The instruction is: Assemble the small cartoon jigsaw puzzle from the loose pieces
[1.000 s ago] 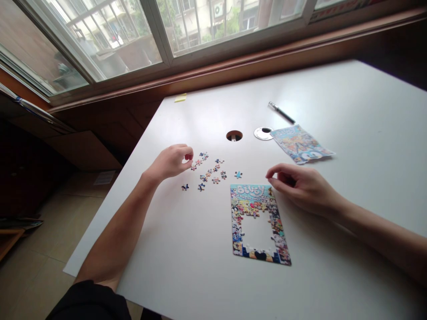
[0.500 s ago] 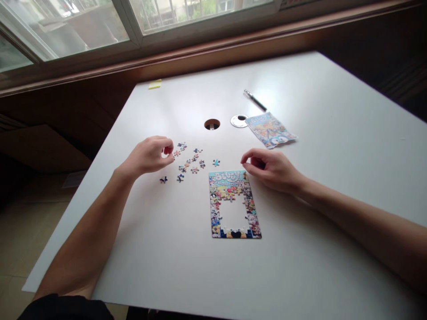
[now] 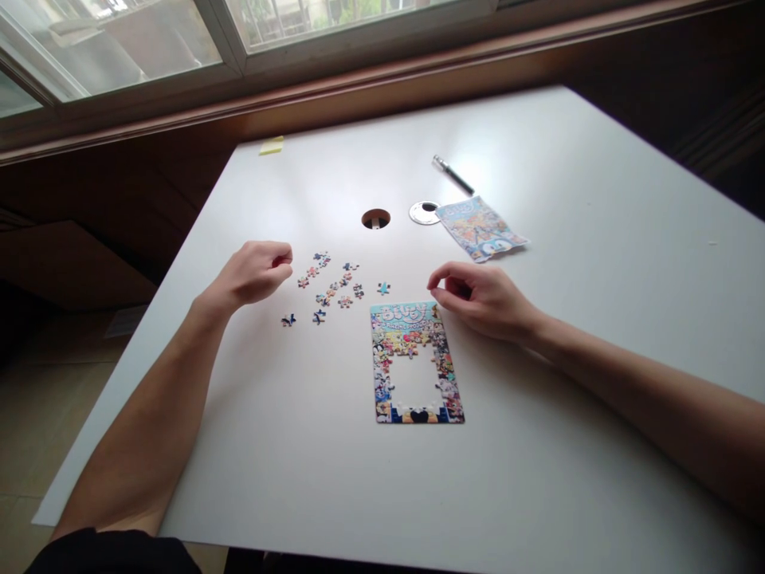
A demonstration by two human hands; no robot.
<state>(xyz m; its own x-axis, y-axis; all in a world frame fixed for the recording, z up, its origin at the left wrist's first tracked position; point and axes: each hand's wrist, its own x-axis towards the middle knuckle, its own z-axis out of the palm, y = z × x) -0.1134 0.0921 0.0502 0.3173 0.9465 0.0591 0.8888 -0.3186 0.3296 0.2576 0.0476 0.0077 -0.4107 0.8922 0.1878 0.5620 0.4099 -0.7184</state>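
My left hand (image 3: 258, 269) is curled closed just left of a scatter of loose jigsaw pieces (image 3: 345, 302); nothing shows in its fingers. A light blue piece (image 3: 383, 288) lies apart from the rest, on their right. Below it is a partly assembled jigsaw puzzle (image 3: 451, 395), its picture forming a border around a bare white middle. Beside the puzzle's upper right corner rests my right hand (image 3: 478, 293), thumb and forefinger bent together with no piece visible between them.
A creased picture sheet (image 3: 483, 227) lies beyond my right hand, with a pen (image 3: 453, 174) behind it. A round cable hole (image 3: 376, 218) and a metal ring cover (image 3: 424, 212) are in the white table (image 3: 299, 454). Yellow tape (image 3: 271, 146) marks the far left corner.
My left hand has drawn back a little to the left, away from the loose pieces, and curled tighter. My right hand has hardly moved. The whole view has shifted slightly.
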